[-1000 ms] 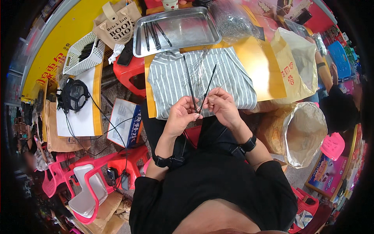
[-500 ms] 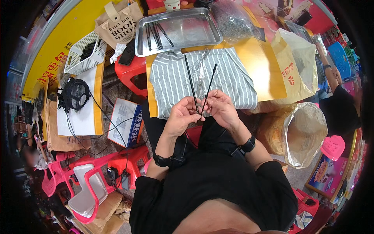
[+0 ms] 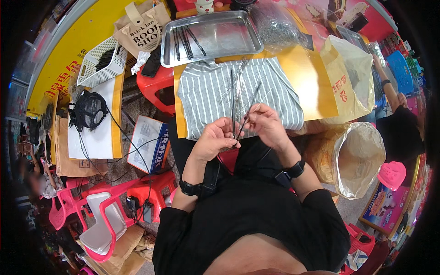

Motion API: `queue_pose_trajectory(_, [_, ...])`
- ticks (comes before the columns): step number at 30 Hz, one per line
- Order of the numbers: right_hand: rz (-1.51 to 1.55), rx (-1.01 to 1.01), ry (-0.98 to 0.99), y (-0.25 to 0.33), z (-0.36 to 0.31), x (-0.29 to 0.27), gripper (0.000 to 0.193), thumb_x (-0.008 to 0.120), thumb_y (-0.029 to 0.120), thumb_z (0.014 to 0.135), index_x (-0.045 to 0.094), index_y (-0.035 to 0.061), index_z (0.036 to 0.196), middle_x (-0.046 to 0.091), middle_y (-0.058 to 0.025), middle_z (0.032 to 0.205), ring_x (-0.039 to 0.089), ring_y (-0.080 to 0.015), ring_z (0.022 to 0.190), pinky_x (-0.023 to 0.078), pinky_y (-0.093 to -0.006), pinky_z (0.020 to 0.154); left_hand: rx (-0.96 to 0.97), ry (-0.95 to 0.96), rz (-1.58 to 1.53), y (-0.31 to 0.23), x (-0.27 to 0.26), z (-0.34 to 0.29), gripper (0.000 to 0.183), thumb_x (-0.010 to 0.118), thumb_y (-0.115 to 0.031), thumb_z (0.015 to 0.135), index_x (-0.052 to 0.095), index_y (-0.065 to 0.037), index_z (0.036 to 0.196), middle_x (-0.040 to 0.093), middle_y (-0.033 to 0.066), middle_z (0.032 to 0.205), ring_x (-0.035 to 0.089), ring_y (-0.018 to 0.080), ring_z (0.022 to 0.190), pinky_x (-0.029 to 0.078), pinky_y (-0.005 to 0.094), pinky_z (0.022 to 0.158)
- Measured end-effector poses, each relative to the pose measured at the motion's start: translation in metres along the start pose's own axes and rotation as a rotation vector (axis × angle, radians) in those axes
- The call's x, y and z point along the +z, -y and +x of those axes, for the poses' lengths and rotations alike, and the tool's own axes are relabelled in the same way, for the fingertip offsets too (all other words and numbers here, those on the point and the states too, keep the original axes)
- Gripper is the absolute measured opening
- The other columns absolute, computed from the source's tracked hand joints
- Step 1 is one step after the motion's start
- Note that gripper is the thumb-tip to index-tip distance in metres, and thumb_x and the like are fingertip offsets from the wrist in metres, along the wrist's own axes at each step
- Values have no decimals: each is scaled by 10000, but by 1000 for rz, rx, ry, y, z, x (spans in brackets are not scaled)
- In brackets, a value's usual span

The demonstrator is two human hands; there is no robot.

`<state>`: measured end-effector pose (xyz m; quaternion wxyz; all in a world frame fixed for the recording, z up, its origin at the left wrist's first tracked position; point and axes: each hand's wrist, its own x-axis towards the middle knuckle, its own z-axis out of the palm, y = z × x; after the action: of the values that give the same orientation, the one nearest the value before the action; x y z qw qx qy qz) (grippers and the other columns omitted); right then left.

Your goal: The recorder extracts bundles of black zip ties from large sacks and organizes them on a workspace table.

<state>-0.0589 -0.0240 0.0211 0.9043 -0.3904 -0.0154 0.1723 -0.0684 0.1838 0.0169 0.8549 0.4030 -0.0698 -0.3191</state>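
Two thin black strips meet at their lower ends and spread apart upward in a narrow V over a grey-and-white striped cloth (image 3: 279, 98). My left hand (image 3: 217, 139) is closed, pinching the joined lower ends between thumb and fingers. The left strip (image 3: 233, 91) stands almost straight up. The other strip (image 3: 255, 96) leans right and looks blurred; my right hand (image 3: 266, 126) is closed on its lower part with bent fingertips. Loose thin silvery wires (image 3: 224, 94) lie on the cloth behind the strips. The fingers hide how the lower ends join.
Beyond the cloth, a metal tray (image 3: 220, 57) holds several black strips. A clear bag of small wire-like pieces (image 3: 279, 27) sits beside it. To the left are a white basket (image 3: 87, 75), a phone (image 3: 151, 64) and a red stool (image 3: 153, 85). An open sack (image 3: 360, 158) stands right.
The right-hand strip leans further right and is blurred; the left strip is more upright. My right hand has shifted slightly right and up, while my left hand keeps its pinch.
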Motion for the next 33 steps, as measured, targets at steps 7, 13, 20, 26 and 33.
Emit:
queue_pose_trajectory(7, [-587, 206, -107, 88, 15, 17, 221, 504, 141, 888, 644, -28, 859, 691, -151, 844, 661, -179, 643, 484, -233, 568, -78, 3, 445, -13, -5, -10, 369, 567, 142, 716, 540, -4, 1054, 589, 35, 970, 532, 74, 826, 495, 240, 707])
queue_pose_trajectory(13, [-594, 167, 5, 102, 13, 20, 230, 486, 130, 911, 641, -38, 889, 685, -151, 855, 668, -184, 674, 487, -233, 579, -88, 33, 425, -22, -3, -15, 323, 596, 128, 735, 546, 0, 1027, 612, 60, 967, 605, 129, 912, 505, 253, 750])
queue_pose_trajectory(20, [-628, 84, 33, 86, 3, 23, 210, 485, 113, 903, 626, -41, 918, 672, -149, 899, 661, -184, 750, 510, -265, 654, -73, -16, 246, -15, 8, -8, 163, 592, 47, 838, 521, -5, 976, 633, 131, 924, 650, 160, 800, 536, 258, 674])
queue_pose_trajectory(26, [-560, 60, 36, 78, 2, 21, 199, 482, 94, 907, 626, -39, 933, 670, -146, 926, 661, -184, 765, 505, -263, 689, -36, -99, 86, -7, 12, -4, 91, 573, -10, 890, 535, -14, 972, 657, 119, 857, 622, 128, 609, 481, 208, 527])
queue_pose_trajectory(33, [-564, -9, 26, 72, -1, 16, 189, 489, 91, 919, 624, -38, 946, 668, -148, 938, 661, -177, 768, 496, -259, 689, -42, -152, 88, -5, 15, -5, 162, 588, 5, 877, 608, 51, 1030, 670, 117, 860, 607, 107, 609, 462, 197, 540])
